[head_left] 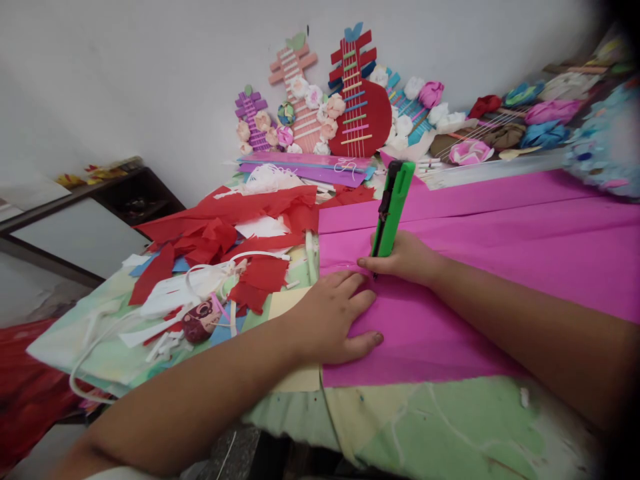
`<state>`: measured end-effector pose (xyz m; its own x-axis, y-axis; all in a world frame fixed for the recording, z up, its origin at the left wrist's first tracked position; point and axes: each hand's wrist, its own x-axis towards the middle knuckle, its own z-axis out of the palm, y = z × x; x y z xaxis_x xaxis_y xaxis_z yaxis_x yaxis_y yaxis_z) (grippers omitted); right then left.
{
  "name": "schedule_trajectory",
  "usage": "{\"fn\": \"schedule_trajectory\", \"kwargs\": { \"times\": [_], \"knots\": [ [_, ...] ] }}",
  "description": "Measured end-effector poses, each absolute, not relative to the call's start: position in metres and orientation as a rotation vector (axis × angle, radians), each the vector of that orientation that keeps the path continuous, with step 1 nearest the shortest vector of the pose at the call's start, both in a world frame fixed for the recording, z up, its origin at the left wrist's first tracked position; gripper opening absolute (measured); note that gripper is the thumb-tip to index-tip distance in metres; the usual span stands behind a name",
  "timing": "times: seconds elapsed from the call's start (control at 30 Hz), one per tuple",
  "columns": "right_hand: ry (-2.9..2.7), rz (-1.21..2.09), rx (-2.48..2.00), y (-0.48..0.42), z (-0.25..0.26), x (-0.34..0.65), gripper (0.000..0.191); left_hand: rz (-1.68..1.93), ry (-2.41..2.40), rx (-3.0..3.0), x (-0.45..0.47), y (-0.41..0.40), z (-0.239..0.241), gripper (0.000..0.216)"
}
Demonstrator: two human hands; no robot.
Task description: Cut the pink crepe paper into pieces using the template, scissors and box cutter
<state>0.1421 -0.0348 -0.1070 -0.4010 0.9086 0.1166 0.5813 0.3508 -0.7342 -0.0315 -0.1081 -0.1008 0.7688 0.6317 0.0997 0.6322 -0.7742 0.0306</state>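
- The left hand (333, 319) is lying flat and spread wide on the pink paper (500, 253), palm down, gripping nothing and pressing the sheet against the counter (440, 427).
- The right hand (407, 257) is closing fully around the lower end of a green cutter (393, 207), holding it nearly upright with its tip down at the pink paper, just beyond the left fingertips.
- The pink paper is covering most of the right half of the counter, with long folds running across it and its near edge lying just under the left hand.
- The sheet is looking thin, soft and very light, so it is likely sliding and bunching easily. A flat palm close to the blade seems the best hold.
- The cutter is looking light and stiff, with a plastic body giving a firm grip low down. Whether any blade is out is hidden by the hand.
- Red scraps (225, 227) and white strips (175, 293) are lying loose in a heap to the left, not in any box or tray.
- A cream sheet (287, 300) is peeking out beside the left wrist.
- Paper guitars (360, 107) are leaning against the wall at the back, with paper flowers (470, 152) lying around them.
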Motion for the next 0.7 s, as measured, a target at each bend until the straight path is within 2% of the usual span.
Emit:
{"fn": "schedule_trajectory", "kwargs": {
  "times": [0.2, 0.6, 0.7],
  "knots": [
    [-2.091, 0.873, -1.251, -0.0360, -0.1060, 0.1444, 0.039, -0.152, -1.056, -2.956, -0.0315, -0.1075, -0.1006, 0.056],
    [-2.229, 0.732, -1.220, -0.0387, -0.1082, 0.1415, 0.042, -0.126, -1.085, -2.959, -0.0319, -0.1090, -0.1009, 0.055],
    [-2.191, 0.793, -1.215, -0.0374, -0.1095, 0.1428, 0.043, -0.144, -1.073, -2.960, -0.0317, -0.1088, -0.1011, 0.056]
  ]
}}
